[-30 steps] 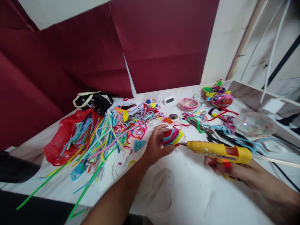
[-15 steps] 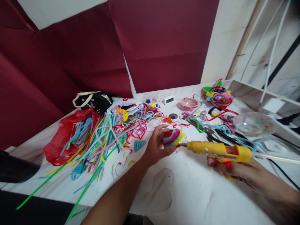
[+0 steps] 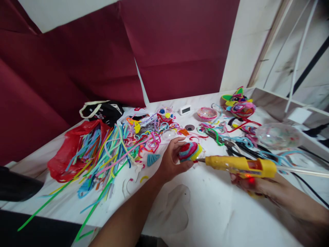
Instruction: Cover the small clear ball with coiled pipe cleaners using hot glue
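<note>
Near the middle of the table, my left hand [image 3: 171, 161] is closed around a rounded piece [image 3: 190, 151] covered in red, pink, blue and yellow bands, its fingers behind and thumb in front. My right hand [image 3: 259, 187] grips a yellow glue gun [image 3: 239, 166] by its handle. The gun's metal tip points left and meets, or nearly meets, the lower right edge of the rounded piece. A clear glue stick [image 3: 303, 171] sticks out of the back of the gun, and a red light glows beneath its body.
Colourful pipe cleaners [image 3: 115, 147] spill from a red bag [image 3: 69, 151] on the left. Behind stand a small white timer [image 3: 184, 109] and a pink-rimmed bowl [image 3: 207, 114]. Pliers [image 3: 221, 142], a clear dome [image 3: 279, 136] and a colourful figure [image 3: 240, 104] lie right.
The rounded piece has turned very slightly in my left hand. My right hand's fingers have shifted a little on the glue gun, which stays almost in place.
</note>
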The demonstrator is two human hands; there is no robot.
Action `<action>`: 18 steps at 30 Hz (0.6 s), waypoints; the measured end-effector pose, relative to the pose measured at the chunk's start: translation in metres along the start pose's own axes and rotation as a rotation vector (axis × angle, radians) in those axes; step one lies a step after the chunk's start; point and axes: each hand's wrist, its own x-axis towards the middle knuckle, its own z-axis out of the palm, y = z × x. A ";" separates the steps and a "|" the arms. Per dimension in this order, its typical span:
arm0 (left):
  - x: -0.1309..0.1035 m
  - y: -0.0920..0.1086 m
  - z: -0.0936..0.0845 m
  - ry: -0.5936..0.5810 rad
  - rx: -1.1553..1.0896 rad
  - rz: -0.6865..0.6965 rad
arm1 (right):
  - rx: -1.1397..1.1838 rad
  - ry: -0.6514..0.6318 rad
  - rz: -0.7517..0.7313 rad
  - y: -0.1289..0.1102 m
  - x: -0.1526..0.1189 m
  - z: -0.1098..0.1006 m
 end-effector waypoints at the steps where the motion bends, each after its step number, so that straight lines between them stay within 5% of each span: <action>1: 0.000 -0.001 0.000 -0.002 0.000 -0.001 | -0.003 0.005 0.005 -0.001 0.000 0.000; 18: -0.001 -0.001 0.000 -0.005 0.009 -0.008 | -0.043 0.086 -0.052 -0.016 -0.003 0.010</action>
